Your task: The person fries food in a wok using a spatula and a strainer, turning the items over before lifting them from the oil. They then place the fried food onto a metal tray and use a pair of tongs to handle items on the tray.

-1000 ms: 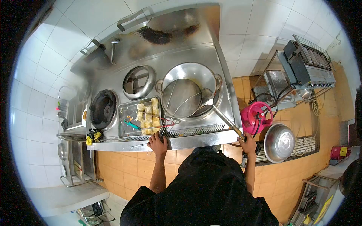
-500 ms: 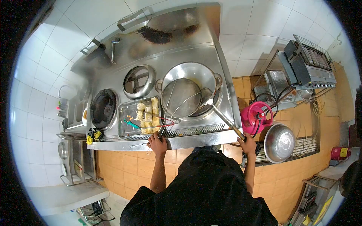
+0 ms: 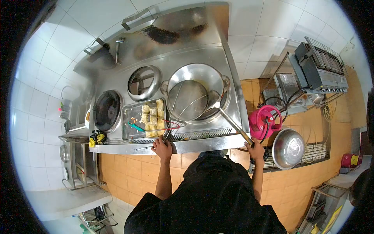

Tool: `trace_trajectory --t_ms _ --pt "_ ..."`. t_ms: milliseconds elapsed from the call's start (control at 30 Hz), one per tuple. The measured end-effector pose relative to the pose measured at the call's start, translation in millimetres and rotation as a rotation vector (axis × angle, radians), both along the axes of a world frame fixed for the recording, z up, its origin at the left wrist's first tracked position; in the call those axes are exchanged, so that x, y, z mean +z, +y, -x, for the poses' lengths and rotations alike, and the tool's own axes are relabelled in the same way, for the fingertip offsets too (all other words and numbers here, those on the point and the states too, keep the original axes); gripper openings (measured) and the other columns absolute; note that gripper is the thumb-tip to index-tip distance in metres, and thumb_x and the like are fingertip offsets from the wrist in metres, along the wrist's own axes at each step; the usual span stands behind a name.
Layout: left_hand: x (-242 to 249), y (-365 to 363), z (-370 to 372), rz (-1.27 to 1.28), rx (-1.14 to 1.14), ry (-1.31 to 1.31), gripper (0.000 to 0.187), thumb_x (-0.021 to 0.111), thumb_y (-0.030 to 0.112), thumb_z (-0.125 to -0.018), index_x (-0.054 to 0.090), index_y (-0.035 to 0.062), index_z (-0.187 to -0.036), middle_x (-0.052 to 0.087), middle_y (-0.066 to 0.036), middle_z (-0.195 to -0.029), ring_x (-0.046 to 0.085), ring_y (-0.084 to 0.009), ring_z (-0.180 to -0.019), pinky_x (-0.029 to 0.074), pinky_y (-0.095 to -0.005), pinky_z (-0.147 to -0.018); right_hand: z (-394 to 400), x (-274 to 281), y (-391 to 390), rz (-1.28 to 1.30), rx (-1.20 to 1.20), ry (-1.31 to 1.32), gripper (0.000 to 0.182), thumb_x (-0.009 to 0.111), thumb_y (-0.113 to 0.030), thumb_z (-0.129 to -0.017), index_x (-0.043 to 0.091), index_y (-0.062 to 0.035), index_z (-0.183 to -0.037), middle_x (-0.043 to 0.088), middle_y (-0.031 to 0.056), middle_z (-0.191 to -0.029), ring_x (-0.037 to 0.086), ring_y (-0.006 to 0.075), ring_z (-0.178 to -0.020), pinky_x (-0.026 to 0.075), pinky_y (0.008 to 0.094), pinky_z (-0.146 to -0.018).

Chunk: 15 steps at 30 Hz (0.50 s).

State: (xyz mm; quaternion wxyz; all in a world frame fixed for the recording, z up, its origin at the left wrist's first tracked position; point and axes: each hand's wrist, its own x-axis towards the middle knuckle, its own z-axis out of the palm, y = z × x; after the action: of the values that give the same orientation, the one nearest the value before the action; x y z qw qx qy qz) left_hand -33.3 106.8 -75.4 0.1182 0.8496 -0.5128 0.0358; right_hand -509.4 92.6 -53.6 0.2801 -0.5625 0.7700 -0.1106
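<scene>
My left hand [image 3: 162,148] is at the front edge of the stove, its fingers closed round the handle of a large round mesh strainer [image 3: 187,100]. That strainer lies over the left front part of a two-handled steel wok [image 3: 194,73]. My right hand [image 3: 255,149] grips the long handle of a ladle [image 3: 235,125], whose bowl rests in the wok beside the strainer. Left of the wok stands a steel tray [image 3: 130,115] with several pale yellow, folded food pieces [image 3: 152,120], some orange bits and a green-handled utensil [image 3: 136,127].
A steel ring [image 3: 144,82] sits behind the tray, with a black burner [image 3: 107,110] to its left. Down on the right, a pink gas cylinder [image 3: 257,123] stands near an upturned metal basin [image 3: 288,148]. A grill appliance [image 3: 321,70] is beyond them.
Both hands keep their grips in nearly the same places. The strainer and ladle show no clear movement; the view has shifted very slightly.
</scene>
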Motion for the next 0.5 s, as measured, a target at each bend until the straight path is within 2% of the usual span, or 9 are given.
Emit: trace_trajectory --t_ms 200,267,500 --pt "0 -1 3 0.004 0.002 -0.007 0.050 0.065 0.029 -0.082 0.053 0.0124 -0.128 0.055 -0.010 -0.117 0.047 -0.0310 -0.112 0.031 -0.0533 -0.094 2 -3 0 0.017 0.010 -0.014 0.058 0.067 -0.052 -0.082 0.060 -0.0105 -0.122 0.070 0.0213 -0.093 0.067 0.0409 -0.090 0.052 0.0482 -0.077" --pt "0 0 4 0.015 0.005 -0.010 0.050 0.065 0.029 -0.082 0.053 0.0121 -0.128 0.055 -0.010 -0.117 0.047 -0.0311 -0.112 0.030 -0.0532 -0.094 3 -11 0 0.041 0.025 0.018 0.059 0.066 -0.053 -0.081 0.059 -0.0138 -0.124 0.069 0.0177 -0.084 0.068 0.0391 -0.083 0.052 0.0491 -0.074" --pt "-10 1 2 0.053 -0.023 -0.022 0.049 0.062 0.030 -0.084 0.053 0.0102 -0.128 0.055 -0.011 -0.116 0.046 -0.0322 -0.112 0.029 -0.0545 -0.094 3 -15 -2 0.068 0.034 0.035 0.061 0.066 -0.053 -0.081 0.058 -0.0137 -0.126 0.070 0.0186 -0.087 0.068 0.0398 -0.086 0.052 0.0495 -0.075"
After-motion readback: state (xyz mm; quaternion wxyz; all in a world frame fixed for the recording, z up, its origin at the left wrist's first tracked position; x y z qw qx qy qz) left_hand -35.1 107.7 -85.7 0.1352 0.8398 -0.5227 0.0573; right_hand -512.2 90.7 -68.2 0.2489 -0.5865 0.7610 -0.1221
